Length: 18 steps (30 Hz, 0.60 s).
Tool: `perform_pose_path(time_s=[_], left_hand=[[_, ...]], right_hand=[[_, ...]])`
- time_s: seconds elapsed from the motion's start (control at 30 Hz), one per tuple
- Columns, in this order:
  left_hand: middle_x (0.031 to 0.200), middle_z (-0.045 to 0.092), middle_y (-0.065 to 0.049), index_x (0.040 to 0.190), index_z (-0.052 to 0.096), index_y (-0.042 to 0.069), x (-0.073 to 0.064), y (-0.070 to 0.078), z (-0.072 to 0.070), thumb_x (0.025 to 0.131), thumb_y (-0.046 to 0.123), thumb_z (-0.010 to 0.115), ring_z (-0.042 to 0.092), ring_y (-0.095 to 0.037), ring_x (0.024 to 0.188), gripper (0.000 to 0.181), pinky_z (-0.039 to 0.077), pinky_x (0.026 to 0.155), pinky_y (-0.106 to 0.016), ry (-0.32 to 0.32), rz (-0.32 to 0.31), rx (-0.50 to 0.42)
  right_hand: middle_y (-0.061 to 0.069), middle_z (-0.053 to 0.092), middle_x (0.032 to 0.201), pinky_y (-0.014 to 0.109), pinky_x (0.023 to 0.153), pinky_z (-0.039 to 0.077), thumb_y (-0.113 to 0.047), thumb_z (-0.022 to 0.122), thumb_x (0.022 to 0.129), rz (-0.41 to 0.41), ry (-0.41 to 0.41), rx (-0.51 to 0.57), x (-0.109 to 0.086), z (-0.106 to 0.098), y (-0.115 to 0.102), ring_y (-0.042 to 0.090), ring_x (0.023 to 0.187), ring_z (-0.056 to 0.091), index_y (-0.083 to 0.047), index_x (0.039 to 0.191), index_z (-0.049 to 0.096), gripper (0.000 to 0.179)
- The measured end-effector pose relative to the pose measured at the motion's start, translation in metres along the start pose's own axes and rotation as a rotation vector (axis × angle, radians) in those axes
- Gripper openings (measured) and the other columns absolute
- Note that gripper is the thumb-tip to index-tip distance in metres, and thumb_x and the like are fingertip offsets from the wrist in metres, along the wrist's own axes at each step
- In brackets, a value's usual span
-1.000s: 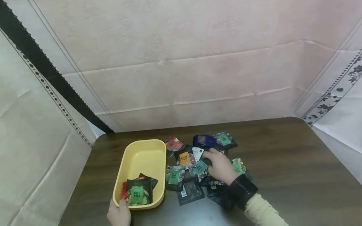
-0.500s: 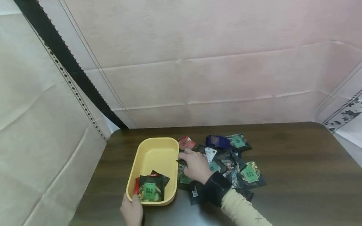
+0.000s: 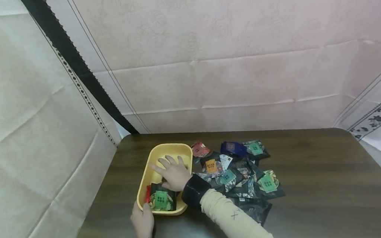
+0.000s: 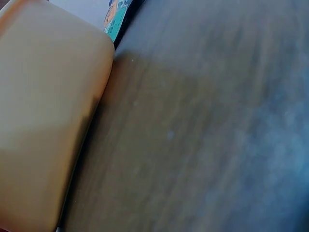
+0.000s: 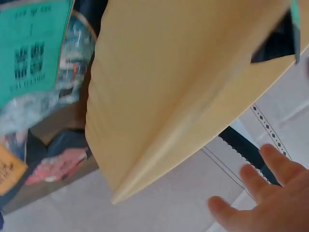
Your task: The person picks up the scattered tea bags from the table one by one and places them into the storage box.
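Note:
A yellow plastic bin [image 3: 144, 178] stands at the left of the table. My left hand [image 3: 143, 221] grips its near left corner, thumb at the rim; the left wrist view shows the bin's outer wall [image 4: 43, 106] but not the hand. Over the inside of the bin is my right hand [image 3: 174, 174], fingers spread and nothing held between them; the right wrist view shows those fingers [image 5: 260, 188] apart too. In the bin's near end lies a dark packet with a green label [image 3: 161, 199], a bit of red beside it. My right hand and wrist partly cover the contents.
Right of the bin lies a loose heap of small packets: a red one [image 3: 200, 149], a dark blue one [image 3: 234, 149], an orange-labelled one [image 3: 211, 166] and several green-labelled ones. The brown table [image 3: 316, 176] meets pale cloth [image 3: 241, 81] behind.
My right hand has moved left from the packet heap to over the bin, and its fingers have spread. My left hand has kept its grip on the bin. The head view has shifted.

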<state>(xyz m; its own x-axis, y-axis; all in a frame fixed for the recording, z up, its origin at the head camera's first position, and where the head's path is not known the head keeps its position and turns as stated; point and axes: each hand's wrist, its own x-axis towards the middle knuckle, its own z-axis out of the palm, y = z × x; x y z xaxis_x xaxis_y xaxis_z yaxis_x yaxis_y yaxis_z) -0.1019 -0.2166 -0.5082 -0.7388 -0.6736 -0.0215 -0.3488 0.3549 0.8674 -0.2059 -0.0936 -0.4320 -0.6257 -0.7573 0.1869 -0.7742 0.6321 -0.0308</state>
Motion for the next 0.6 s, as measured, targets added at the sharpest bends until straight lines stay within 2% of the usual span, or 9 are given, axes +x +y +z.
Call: perform_pose_path(time_s=[0.1,0.23,0.33,0.43,0.6], left_hand=[[0.119,0.047,-0.035,0.124,0.041,-0.015,0.001,0.000,0.000,0.086,0.005,0.034,0.046,-0.044,0.107,0.043,0.040,0.088,-0.055,0.006,0.005,0.001],[0.122,0.044,-0.035,0.126,0.039,-0.015,0.002,0.001,0.000,0.087,0.005,0.033,0.045,-0.044,0.110,0.045,0.039,0.090,-0.055,-0.004,-0.018,-0.011],[0.124,0.042,-0.036,0.129,0.036,-0.015,0.002,0.001,0.000,0.087,0.005,0.032,0.043,-0.044,0.112,0.046,0.037,0.092,-0.055,-0.018,-0.038,-0.017],[0.125,0.041,-0.036,0.130,0.035,-0.015,0.002,0.000,0.000,0.087,0.005,0.031,0.041,-0.045,0.113,0.047,0.036,0.092,-0.055,-0.020,-0.047,-0.014],[0.124,0.041,-0.037,0.129,0.035,-0.016,0.000,0.000,0.000,0.086,0.005,0.031,0.042,-0.046,0.112,0.048,0.036,0.092,-0.056,-0.022,-0.045,0.006]], right_hand=[[0.005,0.036,0.141,0.052,0.098,0.030,-0.046,0.058,0.083,-0.010,0.002,0.048,-0.004,0.000,0.001,0.027,0.129,0.027,-0.028,0.145,0.025,0.073],[0.007,0.034,0.142,0.053,0.097,0.032,-0.044,0.055,0.085,0.006,0.036,0.079,-0.013,0.001,0.010,0.027,0.130,0.026,-0.026,0.145,0.026,0.068],[0.011,0.032,0.143,0.055,0.097,0.031,-0.041,0.057,0.085,0.047,0.026,0.113,-0.020,0.003,0.022,0.029,0.130,0.025,-0.025,0.144,0.028,0.067],[0.015,0.031,0.142,0.059,0.096,0.030,-0.035,0.057,0.085,0.106,0.026,0.148,-0.029,0.005,0.042,0.033,0.129,0.025,-0.022,0.143,0.032,0.064],[0.017,0.034,0.139,0.058,0.091,0.034,-0.026,0.058,0.083,0.217,0.054,0.148,-0.048,0.009,0.084,0.036,0.126,0.028,-0.016,0.140,0.038,0.060]])
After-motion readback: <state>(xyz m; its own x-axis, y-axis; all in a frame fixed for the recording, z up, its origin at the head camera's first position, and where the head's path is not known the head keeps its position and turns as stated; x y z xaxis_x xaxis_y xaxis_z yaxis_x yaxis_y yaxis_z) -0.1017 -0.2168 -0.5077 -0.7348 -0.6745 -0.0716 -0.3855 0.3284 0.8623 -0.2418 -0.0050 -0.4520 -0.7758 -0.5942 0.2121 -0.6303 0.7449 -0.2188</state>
